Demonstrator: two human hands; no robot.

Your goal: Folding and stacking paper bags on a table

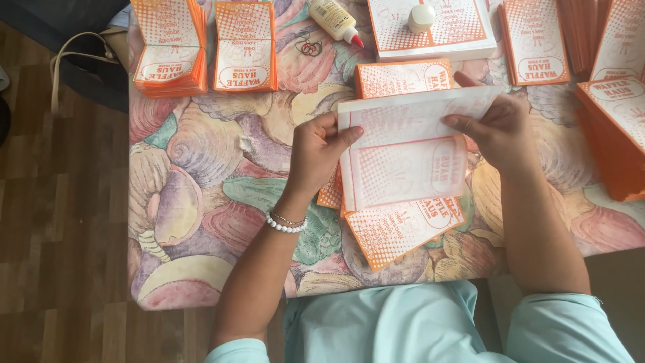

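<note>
Both hands hold one white paper sheet (403,151) with faint orange dotted print showing through, its top part folded over. My left hand (316,151) pinches the sheet's left edge, thumb on top. At the upper right edge my right hand (500,128) presses the fold. Under the sheet lie several orange-and-white printed sheets (403,225) fanned out on the table, and one more (403,77) just beyond it. A white bead bracelet (285,225) circles my left wrist.
The table (201,181) wears a cloth with a pastel shell pattern. Stacks of orange printed paper stand at the back left (169,47), (245,47), back right (534,40) and right edge (615,134). A glue bottle (334,20) lies at the back. Wooden floor (60,222) lies left.
</note>
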